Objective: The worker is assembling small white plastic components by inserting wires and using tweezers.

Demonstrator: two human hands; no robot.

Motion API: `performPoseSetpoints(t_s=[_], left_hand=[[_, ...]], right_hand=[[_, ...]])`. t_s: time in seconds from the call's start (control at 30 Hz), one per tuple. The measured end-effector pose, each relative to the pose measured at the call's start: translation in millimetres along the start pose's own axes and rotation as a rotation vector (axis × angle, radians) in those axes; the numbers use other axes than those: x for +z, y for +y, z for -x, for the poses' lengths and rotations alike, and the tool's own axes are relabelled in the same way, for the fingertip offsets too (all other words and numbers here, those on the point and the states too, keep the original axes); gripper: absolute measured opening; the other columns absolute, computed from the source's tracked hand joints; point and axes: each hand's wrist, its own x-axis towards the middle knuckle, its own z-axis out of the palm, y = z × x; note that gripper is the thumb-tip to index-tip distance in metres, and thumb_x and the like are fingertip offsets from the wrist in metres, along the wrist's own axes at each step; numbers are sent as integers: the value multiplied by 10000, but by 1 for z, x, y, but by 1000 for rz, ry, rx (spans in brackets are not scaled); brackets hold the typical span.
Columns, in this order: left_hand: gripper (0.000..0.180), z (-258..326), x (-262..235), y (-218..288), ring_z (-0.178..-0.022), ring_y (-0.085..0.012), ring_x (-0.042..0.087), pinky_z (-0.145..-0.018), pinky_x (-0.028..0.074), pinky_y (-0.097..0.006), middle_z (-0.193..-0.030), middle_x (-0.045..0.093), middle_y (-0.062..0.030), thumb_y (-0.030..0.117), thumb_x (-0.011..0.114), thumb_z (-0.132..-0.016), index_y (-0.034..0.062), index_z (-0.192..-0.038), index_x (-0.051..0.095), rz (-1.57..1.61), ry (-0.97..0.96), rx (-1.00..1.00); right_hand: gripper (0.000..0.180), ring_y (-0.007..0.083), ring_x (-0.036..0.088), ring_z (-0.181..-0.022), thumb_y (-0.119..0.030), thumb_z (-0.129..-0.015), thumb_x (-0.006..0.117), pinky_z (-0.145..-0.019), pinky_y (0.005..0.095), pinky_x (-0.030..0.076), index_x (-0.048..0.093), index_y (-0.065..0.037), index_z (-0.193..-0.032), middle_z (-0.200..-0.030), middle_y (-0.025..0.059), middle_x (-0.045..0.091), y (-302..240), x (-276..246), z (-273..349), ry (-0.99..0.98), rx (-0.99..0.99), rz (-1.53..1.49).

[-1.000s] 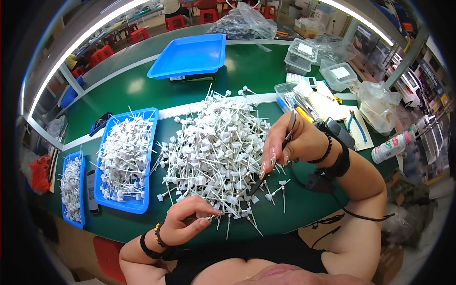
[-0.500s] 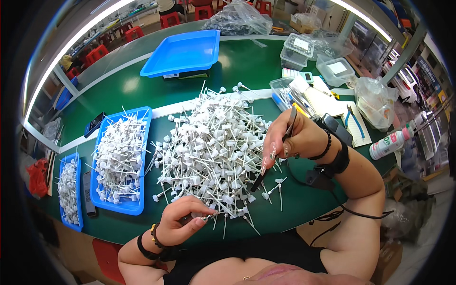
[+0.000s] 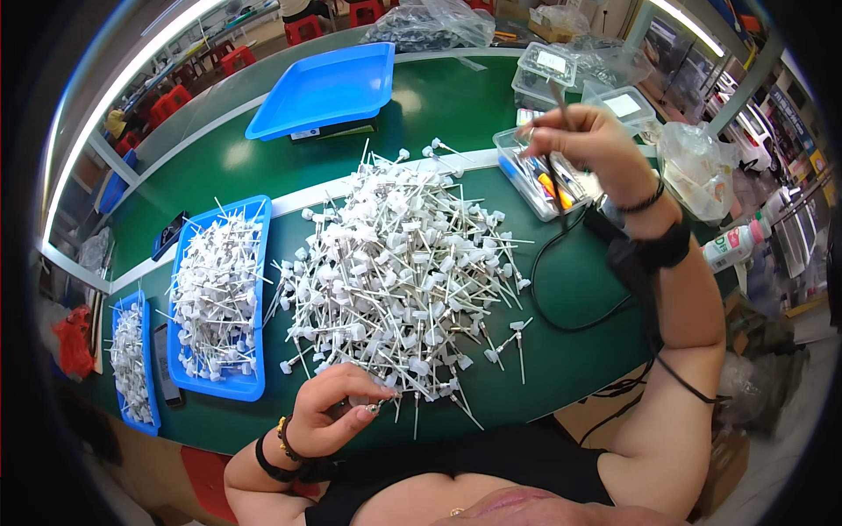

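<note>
In front of me lies a large pile of small white plastic pieces with thin metal stems [image 3: 395, 263]. My left hand [image 3: 338, 408] rests at its near edge, thumb and fingertips pinched together beside the stems. Whatever is in that pinch is too small to make out. My right hand [image 3: 596, 145] is raised to the right of the pile, closed around dark tweezers [image 3: 556, 188] whose tips point down. It is slightly blurred and hangs over a clear plastic box [image 3: 504, 158] of pens and small tools, apart from the white pieces.
Two blue trays, a larger one [image 3: 262, 302] and a narrow one [image 3: 151, 386], hold more white pieces on the left, with a phone [image 3: 167, 364] between them. Another blue tray [image 3: 324, 83] stands behind. A black cable [image 3: 561, 326], bottle [image 3: 735, 245] and plastic bag [image 3: 697, 171] are right.
My right hand has moved up, right and away from the pile with the tweezers, over the tool box. My left hand has stayed at the pile's near edge, still pinched.
</note>
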Motion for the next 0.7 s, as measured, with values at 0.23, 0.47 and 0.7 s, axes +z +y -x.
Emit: performPoseSetpoints(t_s=[0.23, 0.47, 0.7], left_hand=[[198, -5, 1, -5, -702, -157, 533, -650, 411, -260, -821, 599, -78, 121, 586, -821, -3, -967, 639, -11, 12, -13], [202, -3, 0, -8, -694, -145, 527, -641, 401, -246, -810, 585, -84, 137, 581, -828, -4, -962, 637, 1, 47, -45], [203, -6, -1, -10, -661, -141, 519, -619, 399, -247, -804, 610, -77, 139, 576, -827, -6, -951, 646, -1, 33, -37]], right_hand=[[228, 126, 648, -787, -147, -726, 736, -595, 200, 445, 650, 43, -817, -793, 72, 666, 67, -70, -37, 306, 170, 492], [376, 258, 619, -755, -336, -639, 761, -686, 344, 477, 682, -54, -874, -790, 111, 650, 68, -35, -39, 251, 239, 1132], [450, 273, 560, -948, -250, -622, 739, -819, 334, 451, 619, -62, -1013, -1010, 140, 586, 84, -24, -36, 46, 68, 1091]])
